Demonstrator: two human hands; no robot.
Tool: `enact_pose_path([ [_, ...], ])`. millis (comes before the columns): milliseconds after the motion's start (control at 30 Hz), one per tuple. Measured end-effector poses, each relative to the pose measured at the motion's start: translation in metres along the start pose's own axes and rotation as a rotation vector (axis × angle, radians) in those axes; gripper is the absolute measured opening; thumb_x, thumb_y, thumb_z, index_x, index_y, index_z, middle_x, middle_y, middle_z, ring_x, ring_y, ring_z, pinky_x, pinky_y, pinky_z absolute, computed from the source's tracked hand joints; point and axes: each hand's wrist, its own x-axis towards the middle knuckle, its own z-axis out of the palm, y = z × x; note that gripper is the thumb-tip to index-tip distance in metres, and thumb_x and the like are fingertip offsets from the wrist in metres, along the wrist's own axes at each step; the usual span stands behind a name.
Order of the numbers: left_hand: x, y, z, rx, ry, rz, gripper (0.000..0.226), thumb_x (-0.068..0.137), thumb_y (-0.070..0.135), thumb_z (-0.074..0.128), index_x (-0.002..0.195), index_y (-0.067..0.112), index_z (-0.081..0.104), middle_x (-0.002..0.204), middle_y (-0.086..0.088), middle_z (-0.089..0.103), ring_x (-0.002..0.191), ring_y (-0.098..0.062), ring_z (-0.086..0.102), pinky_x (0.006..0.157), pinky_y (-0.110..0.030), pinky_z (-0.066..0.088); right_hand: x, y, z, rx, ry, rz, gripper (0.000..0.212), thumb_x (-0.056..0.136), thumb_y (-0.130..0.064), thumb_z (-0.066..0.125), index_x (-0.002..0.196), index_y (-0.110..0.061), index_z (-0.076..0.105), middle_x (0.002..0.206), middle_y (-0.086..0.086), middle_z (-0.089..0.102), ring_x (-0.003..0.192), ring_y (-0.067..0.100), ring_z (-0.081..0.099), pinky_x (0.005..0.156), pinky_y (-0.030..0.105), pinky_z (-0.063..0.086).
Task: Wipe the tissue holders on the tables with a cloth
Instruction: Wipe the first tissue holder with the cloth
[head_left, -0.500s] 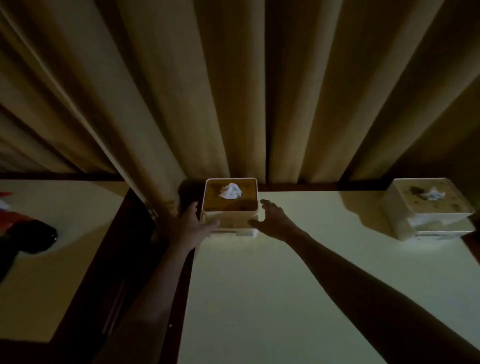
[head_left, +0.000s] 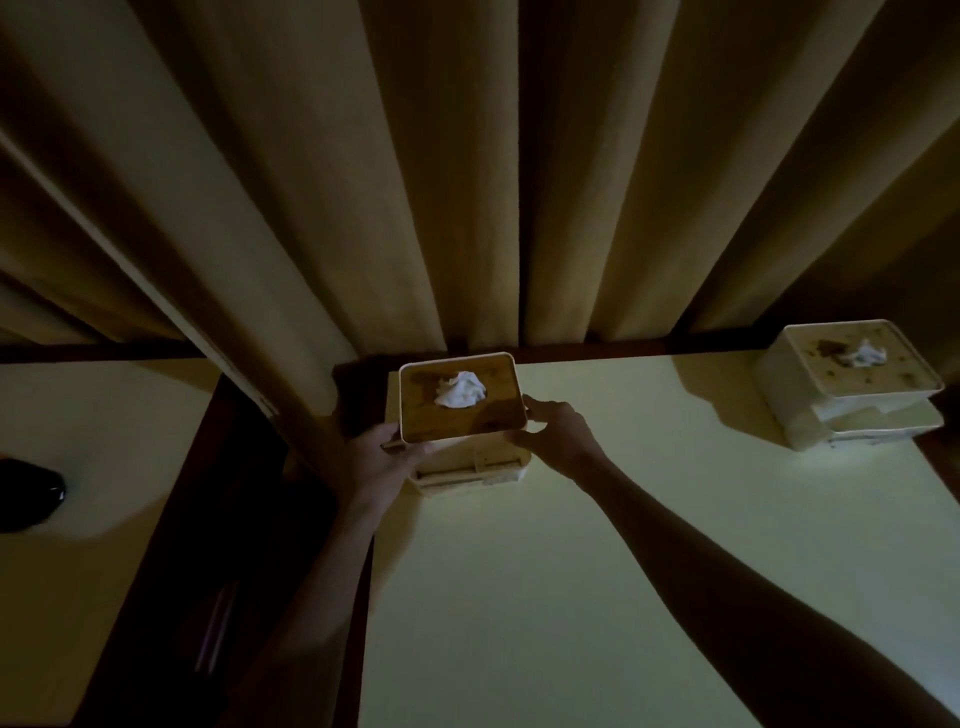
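Both hands hold the near tissue holder at the far left corner of the pale desk, close to the curtain that hangs behind it. The left hand grips the holder's left front corner, thumb curled over the lid's rim and fingers under the edge; the right hand grips the right front corner, fingers bent round the lid's side. The holder's brown-topped lid sits tilted and raised above its cream base, whose lower part rests on the desk, and a crumpled white tissue pokes up through the middle of the lid. A second tissue holder stands at the far right edge of the same desk, well apart from the hands, its top speckled with dark marks and its own tissue showing. Across a dark gap to the left lies another desk, with a black rounded object at its left edge; what it is cannot be told in the dim light.
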Motion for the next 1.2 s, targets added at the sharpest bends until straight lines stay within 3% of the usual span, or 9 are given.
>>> enact_pose_path([
  [100, -0.034, 0.007, 0.005, 0.001, -0.016, 0.009, 0.018, 0.079, 0.012, 0.075, 0.093, 0.017, 0.064, 0.079, 0.016, 0.059, 0.074, 0.005, 0.055, 0.054, -0.005, 0.041, -0.031, 0.013, -0.013, 0.026, 0.018, 0.011, 0.06, 0.085, -0.026, 0.071, 0.139, -0.018, 0.048, 0.133, 0.008, 0.057, 0.12, 0.023, 0.054, 0.091, 0.023, 0.04],
  [200, -0.076, 0.014, 0.018, 0.033, 0.01, 0.012, 0.023, 0.075, 0.019, 0.079, 0.095, 0.016, 0.068, 0.082, 0.017, 0.063, 0.079, -0.001, 0.061, 0.062, -0.015, 0.045, -0.075, 0.032, -0.028, 0.026, 0.055, -0.006, 0.061, 0.084, -0.026, 0.072, 0.14, -0.02, 0.047, 0.13, 0.006, 0.059, 0.109, 0.022, 0.06, 0.084, 0.02, 0.041],
  [300, -0.126, 0.015, 0.046, 0.025, 0.043, -0.001, 0.027, 0.075, 0.02, 0.079, 0.096, 0.022, 0.063, 0.087, 0.014, 0.063, 0.077, 0.003, 0.058, 0.063, -0.015, 0.045, -0.125, 0.062, -0.045, 0.007, 0.076, -0.012, 0.063, 0.085, -0.026, 0.072, 0.141, -0.017, 0.045, 0.128, 0.005, 0.06, 0.106, 0.021, 0.061, 0.084, 0.02, 0.043],
  [433, -0.193, 0.005, 0.088, 0.013, 0.039, -0.019, 0.038, 0.072, 0.028, 0.081, 0.105, 0.019, 0.065, 0.102, 0.004, 0.069, 0.094, -0.013, 0.065, 0.08, -0.035, 0.055, -0.188, 0.11, -0.067, 0.016, 0.062, 0.022, 0.063, 0.085, -0.026, 0.071, 0.141, -0.016, 0.045, 0.13, 0.002, 0.059, 0.103, 0.015, 0.06, 0.082, 0.017, 0.041],
  [633, -0.275, 0.002, 0.138, 0.011, -0.031, -0.033, 0.037, 0.074, 0.027, 0.079, 0.107, 0.019, 0.065, 0.099, 0.008, 0.069, 0.089, -0.007, 0.066, 0.07, -0.024, 0.052, -0.266, 0.169, -0.087, 0.034, 0.062, 0.086, 0.062, 0.085, -0.027, 0.072, 0.14, -0.012, 0.047, 0.133, 0.003, 0.057, 0.114, 0.021, 0.059, 0.085, 0.018, 0.041],
  [867, -0.322, -0.002, 0.166, 0.052, -0.052, -0.068, 0.033, 0.075, 0.026, 0.079, 0.104, 0.022, 0.063, 0.094, 0.008, 0.069, 0.085, -0.006, 0.065, 0.064, -0.018, 0.048, -0.31, 0.211, -0.086, 0.0, 0.059, 0.124, 0.055, 0.085, -0.026, 0.071, 0.133, -0.007, 0.052, 0.128, 0.006, 0.06, 0.106, 0.021, 0.06, 0.079, 0.016, 0.037],
  [1067, -0.324, -0.013, 0.175, 0.13, -0.002, -0.053, 0.045, 0.077, 0.028, 0.077, 0.117, 0.015, 0.061, 0.112, 0.003, 0.065, 0.104, -0.014, 0.06, 0.082, -0.026, 0.046, -0.315, 0.217, -0.082, -0.049, 0.069, 0.044, 0.061, 0.09, -0.028, 0.065, 0.144, -0.014, 0.041, 0.119, 0.009, 0.061, 0.11, 0.023, 0.056, 0.085, 0.021, 0.04],
  [1200, -0.331, -0.009, 0.18, 0.428, 0.091, 0.115, 0.065, 0.081, 0.033, 0.072, 0.136, 0.01, 0.047, 0.142, -0.008, 0.045, 0.133, -0.025, 0.04, 0.104, -0.039, 0.037, -0.318, 0.225, -0.08, -0.161, 0.035, -0.036, 0.066, 0.094, -0.039, 0.055, 0.15, -0.02, 0.027, 0.141, 0.009, 0.047, 0.129, 0.027, 0.041, 0.104, 0.035, 0.039],
])
